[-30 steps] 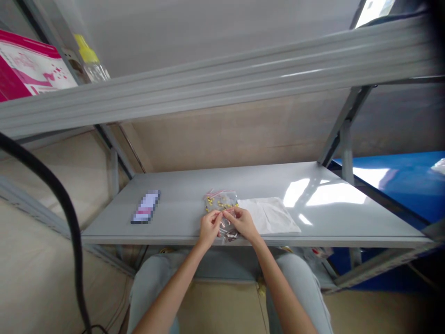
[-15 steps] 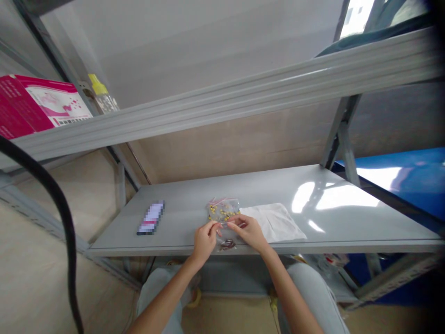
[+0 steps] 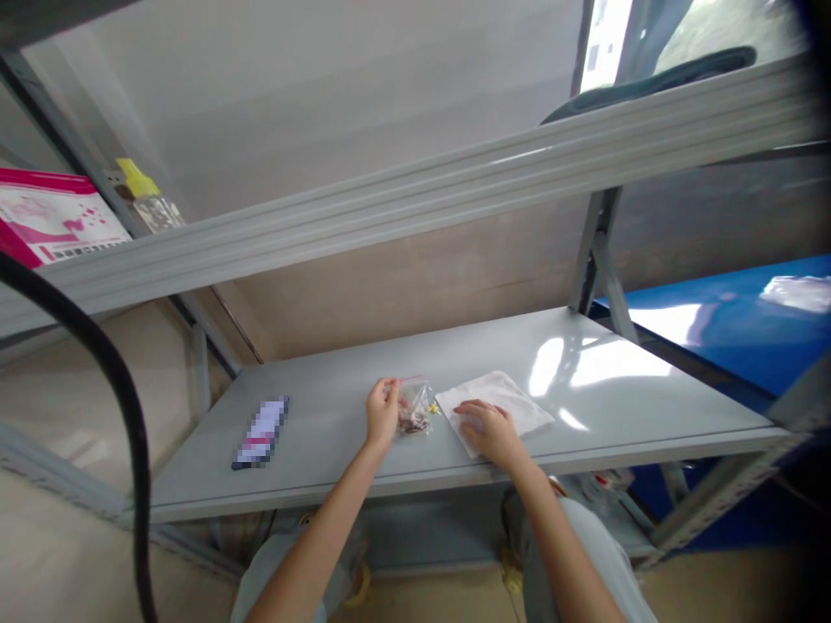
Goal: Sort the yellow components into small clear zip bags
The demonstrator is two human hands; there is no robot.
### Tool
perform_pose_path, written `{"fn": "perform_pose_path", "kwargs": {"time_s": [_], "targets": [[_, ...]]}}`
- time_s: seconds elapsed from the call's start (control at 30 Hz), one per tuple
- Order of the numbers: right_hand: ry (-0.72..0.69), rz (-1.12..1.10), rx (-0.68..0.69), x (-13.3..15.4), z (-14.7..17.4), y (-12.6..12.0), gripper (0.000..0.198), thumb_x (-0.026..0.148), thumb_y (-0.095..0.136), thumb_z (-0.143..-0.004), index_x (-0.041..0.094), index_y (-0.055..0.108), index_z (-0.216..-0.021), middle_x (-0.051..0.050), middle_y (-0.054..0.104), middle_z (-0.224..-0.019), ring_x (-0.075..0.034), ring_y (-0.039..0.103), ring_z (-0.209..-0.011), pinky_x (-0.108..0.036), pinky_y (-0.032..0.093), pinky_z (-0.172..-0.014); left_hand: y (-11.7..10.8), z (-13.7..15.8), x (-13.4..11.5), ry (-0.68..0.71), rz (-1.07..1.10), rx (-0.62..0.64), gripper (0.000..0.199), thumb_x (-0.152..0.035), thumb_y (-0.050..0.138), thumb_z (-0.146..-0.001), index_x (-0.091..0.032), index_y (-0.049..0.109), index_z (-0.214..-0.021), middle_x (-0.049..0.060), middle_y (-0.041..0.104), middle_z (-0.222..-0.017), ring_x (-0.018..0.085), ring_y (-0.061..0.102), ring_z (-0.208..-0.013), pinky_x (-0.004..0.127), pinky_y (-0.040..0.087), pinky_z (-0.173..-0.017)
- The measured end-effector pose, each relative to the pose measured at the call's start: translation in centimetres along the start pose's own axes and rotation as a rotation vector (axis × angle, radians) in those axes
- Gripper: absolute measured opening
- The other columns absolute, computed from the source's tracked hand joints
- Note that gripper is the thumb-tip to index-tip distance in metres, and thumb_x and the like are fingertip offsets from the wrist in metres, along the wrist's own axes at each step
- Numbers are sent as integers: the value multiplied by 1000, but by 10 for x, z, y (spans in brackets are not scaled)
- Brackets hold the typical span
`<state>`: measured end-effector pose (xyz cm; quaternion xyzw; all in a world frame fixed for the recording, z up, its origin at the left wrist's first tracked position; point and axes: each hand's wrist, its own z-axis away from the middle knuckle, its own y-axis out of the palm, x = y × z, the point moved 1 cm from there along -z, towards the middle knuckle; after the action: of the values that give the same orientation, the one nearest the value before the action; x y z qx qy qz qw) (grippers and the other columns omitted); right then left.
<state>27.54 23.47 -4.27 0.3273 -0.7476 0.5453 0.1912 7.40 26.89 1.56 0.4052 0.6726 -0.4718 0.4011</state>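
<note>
Presently, the left hand [image 3: 382, 414] is holding a clear bag [image 3: 416, 417] in a narrow grip, between the tabletop's [image 3: 325, 389] front and back edges. The right hand [image 3: 491, 433] is covering part of a white sheet [image 3: 506, 395], grip indeterminable.

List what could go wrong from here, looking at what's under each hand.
Spill: the left hand grips the clear bag by its side. I can't tell if it is sealed; if not, the small brown pieces might scatter over the shelf.

Slip: the right hand is at the white sheet, whose near corner lies close to the shelf's front edge, so a careless pull could drag it off.
</note>
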Motion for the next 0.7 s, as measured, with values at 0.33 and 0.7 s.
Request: {"fn": "perform_pose_path", "kwargs": {"time_s": [0.33, 0.7], "targets": [[28, 13, 6, -2, -1, -2, 31, 20, 49, -75, 24, 65, -101, -4, 63, -113, -21, 56, -106, -41, 28, -97, -1, -21, 29, 51, -456, -119, 44, -19, 54, -78, -13, 48, -121, 14, 60, -112, 21, 60, -95, 31, 45, -82], [-10, 165, -27, 43, -16, 16, 31, 25, 42, -88, 21, 62, -111, -10, 64, -109, -22, 58, -100, -33, 37, -84, -30, 14, 63, 177, -898, -71, 36, -27, 42, -87, -22, 55, -119, 10, 53, -127, 25, 44, -118, 40, 34, -95]]}}
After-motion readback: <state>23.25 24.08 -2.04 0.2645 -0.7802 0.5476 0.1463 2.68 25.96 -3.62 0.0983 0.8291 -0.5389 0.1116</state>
